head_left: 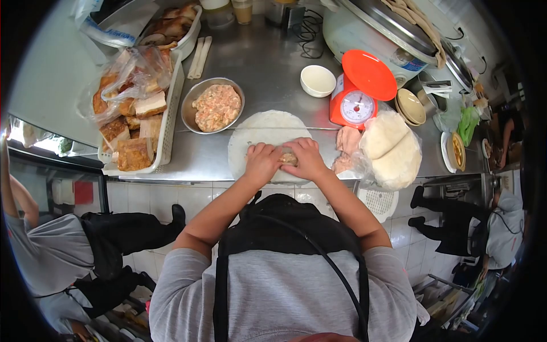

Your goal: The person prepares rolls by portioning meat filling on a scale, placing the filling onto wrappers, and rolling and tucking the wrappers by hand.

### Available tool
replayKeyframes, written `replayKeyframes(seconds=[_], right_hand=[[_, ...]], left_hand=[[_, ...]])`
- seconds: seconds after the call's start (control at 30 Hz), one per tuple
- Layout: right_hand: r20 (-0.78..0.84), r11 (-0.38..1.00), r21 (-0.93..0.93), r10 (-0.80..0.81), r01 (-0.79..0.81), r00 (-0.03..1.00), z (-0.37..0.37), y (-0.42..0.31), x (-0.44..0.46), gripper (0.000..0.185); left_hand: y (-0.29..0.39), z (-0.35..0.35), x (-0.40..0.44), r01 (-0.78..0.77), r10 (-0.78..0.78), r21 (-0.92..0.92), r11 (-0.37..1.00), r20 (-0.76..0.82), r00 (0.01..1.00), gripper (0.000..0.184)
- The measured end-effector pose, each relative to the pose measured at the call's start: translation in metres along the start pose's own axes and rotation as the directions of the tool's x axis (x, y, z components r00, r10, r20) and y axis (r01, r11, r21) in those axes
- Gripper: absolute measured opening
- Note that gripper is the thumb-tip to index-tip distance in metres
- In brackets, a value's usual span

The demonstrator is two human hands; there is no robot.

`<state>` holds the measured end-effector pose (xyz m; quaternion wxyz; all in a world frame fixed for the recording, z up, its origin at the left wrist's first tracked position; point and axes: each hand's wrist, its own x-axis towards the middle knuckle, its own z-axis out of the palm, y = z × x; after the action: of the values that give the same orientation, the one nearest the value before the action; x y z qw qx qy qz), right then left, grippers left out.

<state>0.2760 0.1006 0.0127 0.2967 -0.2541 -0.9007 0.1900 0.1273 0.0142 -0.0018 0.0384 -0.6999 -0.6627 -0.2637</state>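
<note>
A round white wrapper sheet, like rice paper [270,121], lies on the steel counter in front of me. On its near part sits a small lump of pinkish meat filling [289,158], partly covered by my fingers. My left hand [262,163] grips the lump from the left, fingers curled. From the right, my right hand [306,159] closes round it, thumb at the near side. A metal bowl [185,117] of minced meat mix [217,107] stands beyond my left hand. Pink raw meat pieces [346,143] lie right of my right hand.
Left is a white basket [174,117] of roast pork chunks [135,153]. At right are a red scale [354,108], a bagged stack of pale wrappers [390,149] and a white bowl [318,81]. Big lidded pot [370,43] behind. Co-workers stand left [54,245] and right [504,228].
</note>
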Motion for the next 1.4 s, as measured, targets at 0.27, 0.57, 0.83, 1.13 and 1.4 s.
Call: replayKeyframes(seconds=[0.27, 0.57, 0.83, 1.13, 1.4], right_hand=[[0.158, 1.0, -0.02, 0.015, -0.012, 0.987, -0.003, 0.006, -0.002, 0.026], [0.118, 0.998, -0.057, -0.021, 0.028, 0.993, -0.014, 0.023, -0.009, 0.035], [0.094, 0.997, -0.068, -0.014, 0.021, 0.995, -0.009, 0.033, -0.019, 0.033], [0.091, 0.998, 0.064, 0.014, -0.02, 0.996, -0.008, 0.032, -0.021, 0.023], [0.053, 0.996, -0.081, 0.03, -0.025, 0.998, -0.005, 0.02, -0.021, 0.021]], left_hand=[[0.002, -0.009, -0.002, 0.035, -0.036, 0.016, 0.999, 0.071, 0.997, 0.048], [0.018, -0.019, 0.008, -0.002, 0.004, -0.025, 1.0, 0.093, 0.996, 0.051], [0.027, 0.005, 0.013, -0.05, 0.05, -0.005, 0.999, -0.01, 0.999, 0.03], [0.023, 0.012, 0.014, -0.068, 0.068, 0.0, 0.998, -0.006, 0.998, 0.025], [0.021, 0.007, 0.014, -0.037, 0.039, -0.037, 0.999, 0.047, 0.998, 0.032]])
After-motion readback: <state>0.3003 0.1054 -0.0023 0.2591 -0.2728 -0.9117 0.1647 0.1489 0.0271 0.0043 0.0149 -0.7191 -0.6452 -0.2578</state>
